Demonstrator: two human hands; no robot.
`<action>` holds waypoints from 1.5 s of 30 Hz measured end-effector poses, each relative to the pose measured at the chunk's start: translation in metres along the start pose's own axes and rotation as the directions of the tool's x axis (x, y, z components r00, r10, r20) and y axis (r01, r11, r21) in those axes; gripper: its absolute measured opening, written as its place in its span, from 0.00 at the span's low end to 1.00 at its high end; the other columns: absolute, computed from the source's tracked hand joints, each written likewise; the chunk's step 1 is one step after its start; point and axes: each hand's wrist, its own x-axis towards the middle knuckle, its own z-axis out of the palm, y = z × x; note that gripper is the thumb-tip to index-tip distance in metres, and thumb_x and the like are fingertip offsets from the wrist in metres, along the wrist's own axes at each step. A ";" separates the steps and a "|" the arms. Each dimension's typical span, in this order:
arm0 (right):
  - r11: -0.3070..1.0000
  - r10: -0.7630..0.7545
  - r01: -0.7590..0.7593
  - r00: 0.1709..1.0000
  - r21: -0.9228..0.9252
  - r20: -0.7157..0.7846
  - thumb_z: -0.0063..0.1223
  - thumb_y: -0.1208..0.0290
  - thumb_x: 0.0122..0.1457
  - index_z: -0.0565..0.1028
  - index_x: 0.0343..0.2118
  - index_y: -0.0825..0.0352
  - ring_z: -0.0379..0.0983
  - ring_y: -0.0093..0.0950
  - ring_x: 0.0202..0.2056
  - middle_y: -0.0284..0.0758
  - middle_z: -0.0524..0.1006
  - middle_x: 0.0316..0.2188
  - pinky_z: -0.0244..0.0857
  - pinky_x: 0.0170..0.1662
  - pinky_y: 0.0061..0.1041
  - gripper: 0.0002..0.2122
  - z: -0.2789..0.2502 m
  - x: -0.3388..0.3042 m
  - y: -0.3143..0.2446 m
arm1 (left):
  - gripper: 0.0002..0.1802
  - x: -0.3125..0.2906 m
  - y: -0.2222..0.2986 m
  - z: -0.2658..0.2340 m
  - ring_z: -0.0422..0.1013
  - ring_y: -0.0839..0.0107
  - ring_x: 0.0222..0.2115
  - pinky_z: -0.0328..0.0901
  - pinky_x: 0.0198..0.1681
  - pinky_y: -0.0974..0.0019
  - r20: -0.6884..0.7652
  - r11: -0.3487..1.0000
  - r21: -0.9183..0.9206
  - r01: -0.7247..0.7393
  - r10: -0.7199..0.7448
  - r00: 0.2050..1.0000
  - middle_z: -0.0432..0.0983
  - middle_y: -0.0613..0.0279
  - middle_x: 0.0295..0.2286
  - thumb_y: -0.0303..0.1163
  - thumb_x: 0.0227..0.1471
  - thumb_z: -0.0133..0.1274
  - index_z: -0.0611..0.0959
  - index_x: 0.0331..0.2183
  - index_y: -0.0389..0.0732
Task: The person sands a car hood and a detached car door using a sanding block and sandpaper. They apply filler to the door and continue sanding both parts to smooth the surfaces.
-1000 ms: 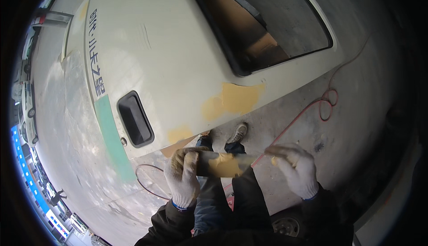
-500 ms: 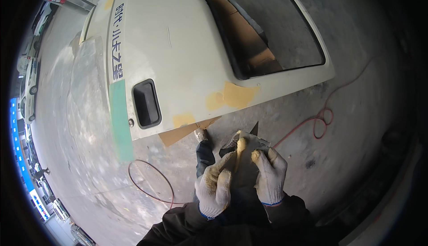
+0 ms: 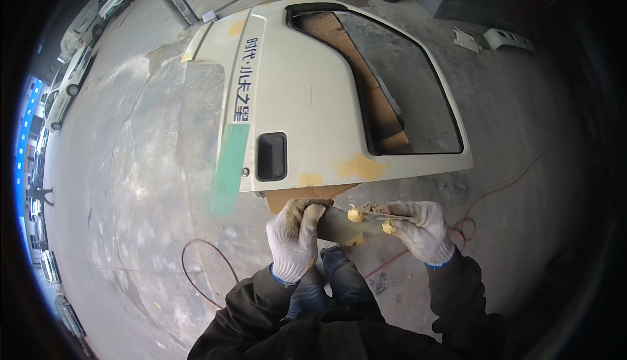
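Note:
A flat grey plate [image 3: 336,227] smeared with yellow putty is gripped along its left side by my left hand [image 3: 292,237], in a stained white knit glove. My right hand [image 3: 424,233], gloved the same way, closes on a thin flat putty scraper [image 3: 385,216] seen nearly edge-on. A lump of yellow putty [image 3: 355,214] sits where the scraper meets the plate. Just beyond my hands lies a cream vehicle door [image 3: 326,125] with a window opening. Yellow filler patches [image 3: 361,167] mark its near edge, left of which is a black handle recess [image 3: 272,156].
Green tape [image 3: 231,164] runs off the door's left edge. Brown cardboard [image 3: 287,198] shows beneath the door. A red hose [image 3: 208,241] loops on the concrete floor at left and right. Two loose white panels [image 3: 508,39] lie far right; parked cars [image 3: 68,86] line the far left.
My view has lifted and shows more floor beyond the door. My hands have moved farther apart, the right one outward. The plate and scraper now lie flatter, extending sideways between them.

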 end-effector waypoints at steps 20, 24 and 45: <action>0.054 -0.486 0.234 0.855 -0.971 0.179 0.57 0.65 0.53 0.85 0.39 0.50 0.74 0.26 0.44 0.21 0.80 0.42 0.67 0.49 0.30 0.11 0.106 -0.055 0.072 | 0.13 -0.055 -0.050 -0.028 0.70 0.82 0.30 0.65 0.35 0.75 -0.103 0.845 -0.497 0.196 -0.282 0.954 0.78 0.65 0.30 0.33 0.66 0.53 0.82 0.38 0.30; 0.192 -0.383 0.063 0.923 -0.979 -0.015 0.60 0.69 0.52 0.86 0.39 0.52 0.75 0.29 0.45 0.24 0.82 0.42 0.69 0.48 0.32 0.11 0.063 -0.041 0.096 | 0.14 -0.027 -0.113 -0.014 0.70 0.81 0.32 0.65 0.39 0.75 -0.293 0.915 -0.380 0.138 -0.261 0.920 0.79 0.65 0.33 0.35 0.67 0.51 0.81 0.40 0.31; 0.014 -0.362 -0.247 0.902 -0.969 -0.235 0.56 0.70 0.56 0.81 0.51 0.52 0.71 0.32 0.50 0.24 0.78 0.51 0.61 0.55 0.39 0.18 -0.075 0.100 0.225 | 0.21 0.032 -0.184 0.003 0.74 0.65 0.40 0.70 0.46 0.61 -0.247 0.899 -0.217 0.381 -0.428 0.869 0.77 0.52 0.39 0.45 0.66 0.51 0.79 0.42 0.32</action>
